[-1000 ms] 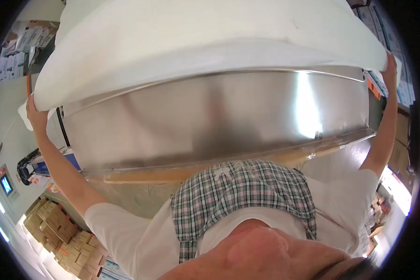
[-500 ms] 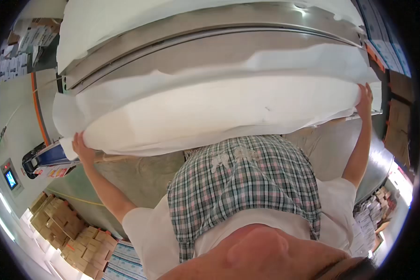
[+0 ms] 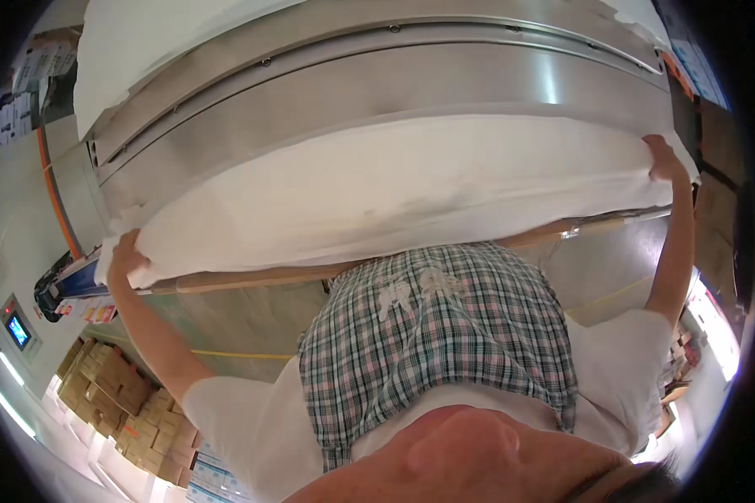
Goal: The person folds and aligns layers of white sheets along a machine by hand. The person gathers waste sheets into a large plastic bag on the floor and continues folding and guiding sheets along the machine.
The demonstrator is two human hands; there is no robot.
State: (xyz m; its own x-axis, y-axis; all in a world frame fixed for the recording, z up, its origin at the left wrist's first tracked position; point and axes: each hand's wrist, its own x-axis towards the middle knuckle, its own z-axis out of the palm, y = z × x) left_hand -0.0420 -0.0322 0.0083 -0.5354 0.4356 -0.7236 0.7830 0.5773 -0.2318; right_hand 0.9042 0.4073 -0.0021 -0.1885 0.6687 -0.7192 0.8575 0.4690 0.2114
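A wide white sheet (image 3: pixel 411 180), either cloth or paper, stretches across in front of me over the near edge of a metal-topped machine (image 3: pixel 327 101). Faint grey smudges mark its middle. My left hand (image 3: pixel 128 258) is closed on the sheet's left end, where the material bunches up. At the far right end, my right hand (image 3: pixel 664 159) grips the other side, its fingers partly hidden by the sheet. Between my two hands the sheet lies fairly flat, its near edge hanging close to my checked apron (image 3: pixel 445 335).
More white material (image 3: pixel 168 50) lies beyond the metal bar. A brown edge strip (image 3: pixel 260 279) runs below the sheet. To the left stand a control panel with a lit screen (image 3: pixel 17 329) and stacked cardboard boxes (image 3: pixel 113 381). Brown boxes (image 3: pixel 717 218) line the right side.
The sheet has come nearer to me and lies flatter, baring more of the metal surface. Both hands have moved slightly outward, still holding its ends.
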